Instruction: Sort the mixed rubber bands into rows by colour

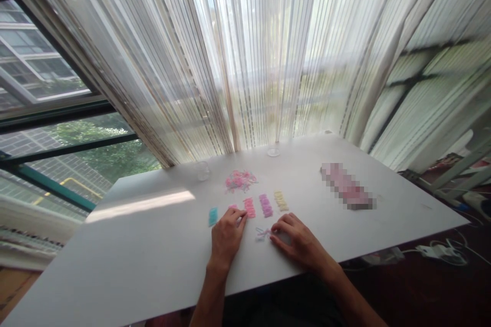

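My left hand [226, 232] is bent over the table, thumb and index finger close together at the edge of a coral row of small clip-like pieces [249, 207]. Whatever it pinches is too small to make out. Partly behind its fingers lies a pink row [232, 207], with a teal row [213, 216] to the left. On the right, a purple row [265, 205] and a yellow row [281, 200] lie side by side. My right hand [293, 235] curls its thumb and fingertips together at a small loose group of pale lilac and white pieces [262, 234].
Beyond the rows sits a loose pile of pink and pale pieces [241, 181]. Two clear containers [202, 170] stand near the table's far edge. A pixelated pinkish object [347, 186] lies at right on the white table [153, 260]. Sheer curtains [261, 61] hang behind.
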Motion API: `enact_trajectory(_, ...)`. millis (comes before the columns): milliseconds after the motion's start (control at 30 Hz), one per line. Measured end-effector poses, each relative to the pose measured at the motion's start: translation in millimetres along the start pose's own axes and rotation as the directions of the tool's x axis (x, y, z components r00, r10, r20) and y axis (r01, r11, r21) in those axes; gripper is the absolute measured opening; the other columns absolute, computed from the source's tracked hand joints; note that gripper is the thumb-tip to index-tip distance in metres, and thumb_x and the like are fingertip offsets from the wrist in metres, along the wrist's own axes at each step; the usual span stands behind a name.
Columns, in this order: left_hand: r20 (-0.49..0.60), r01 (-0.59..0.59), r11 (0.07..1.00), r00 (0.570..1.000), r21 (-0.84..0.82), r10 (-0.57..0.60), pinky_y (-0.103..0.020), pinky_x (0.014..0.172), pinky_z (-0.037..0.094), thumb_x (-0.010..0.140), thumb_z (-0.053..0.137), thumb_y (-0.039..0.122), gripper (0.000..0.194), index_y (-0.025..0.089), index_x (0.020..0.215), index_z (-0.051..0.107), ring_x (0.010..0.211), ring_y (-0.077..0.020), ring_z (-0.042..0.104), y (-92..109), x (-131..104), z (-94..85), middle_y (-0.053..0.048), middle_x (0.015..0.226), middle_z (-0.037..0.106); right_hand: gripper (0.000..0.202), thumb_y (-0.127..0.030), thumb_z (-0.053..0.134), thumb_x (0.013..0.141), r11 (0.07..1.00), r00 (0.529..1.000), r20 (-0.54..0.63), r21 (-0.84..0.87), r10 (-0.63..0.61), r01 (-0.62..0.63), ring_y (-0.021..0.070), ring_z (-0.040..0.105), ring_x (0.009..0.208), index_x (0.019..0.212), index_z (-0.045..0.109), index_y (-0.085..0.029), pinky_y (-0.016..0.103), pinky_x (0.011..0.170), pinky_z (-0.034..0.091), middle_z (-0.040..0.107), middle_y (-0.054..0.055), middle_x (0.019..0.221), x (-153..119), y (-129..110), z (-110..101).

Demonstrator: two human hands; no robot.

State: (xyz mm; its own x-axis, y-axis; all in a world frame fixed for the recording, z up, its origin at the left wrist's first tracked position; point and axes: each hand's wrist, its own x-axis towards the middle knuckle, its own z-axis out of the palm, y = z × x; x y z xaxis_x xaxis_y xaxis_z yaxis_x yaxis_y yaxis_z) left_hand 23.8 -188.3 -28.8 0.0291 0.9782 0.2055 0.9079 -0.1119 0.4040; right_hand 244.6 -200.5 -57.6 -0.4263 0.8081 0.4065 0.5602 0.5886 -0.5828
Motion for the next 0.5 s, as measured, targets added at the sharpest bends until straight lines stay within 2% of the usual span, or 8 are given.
enact_trajectory(267, -0.026, -0.007, 1.000, 1.000, 0.024, 0.007, -0.024, 0.069, 0.052, 0.095, 0.062, 0.021, 0.021, 0.027, 0.111, 0.074, 0.089, -0.0174, 0.072, -5.9, -5.3, -2.4, 0.000, 0.106, 0.074, 0.009, -0.016, 0.068, 0.090, 1.000, 1.000, -0.004, -0.008, -0.010, 0.010, 0.0247, 0.061, 0.093, 0.096, 0.065, -0.022, 0.041, 0.085, 0.055, 0.066, 0.005, 0.093, -0.3, -1.0, -0.7)
enact_trajectory(400, -0.065, -0.024, 0.999, 0.998, -0.023, 0.022, -0.026, 0.072, 0.056, 0.093, 0.062, 0.021, 0.026, 0.025, 0.117, 0.071, 0.082, -0.0169, 0.072, -9.5, -21.7, -2.7, -0.001, 0.103, 0.075, 0.010, -0.014, 0.067, 0.090, 1.000, 1.000, -0.008, -0.006, -0.010, 0.010, 0.0246, 0.061, 0.092, 0.095, 0.064, -0.022, 0.040, 0.083, 0.054, 0.066, 0.006, 0.093, 0.4, -2.5, -1.1)
enact_trajectory(500, -0.027, -0.100, 0.992, 0.995, -0.083, 0.098, -0.027, 0.073, 0.057, 0.093, 0.062, 0.026, 0.025, 0.026, 0.117, 0.070, 0.082, -0.0171, 0.072, -5.6, -36.5, -0.6, 0.000, 0.100, 0.075, 0.010, -0.011, 0.063, 0.090, 1.000, 1.000, -0.024, 0.003, -0.006, 0.006, 0.0238, 0.060, 0.090, 0.091, 0.063, -0.021, 0.039, 0.081, 0.054, 0.065, 0.005, 0.090, 0.4, -4.1, -1.6)
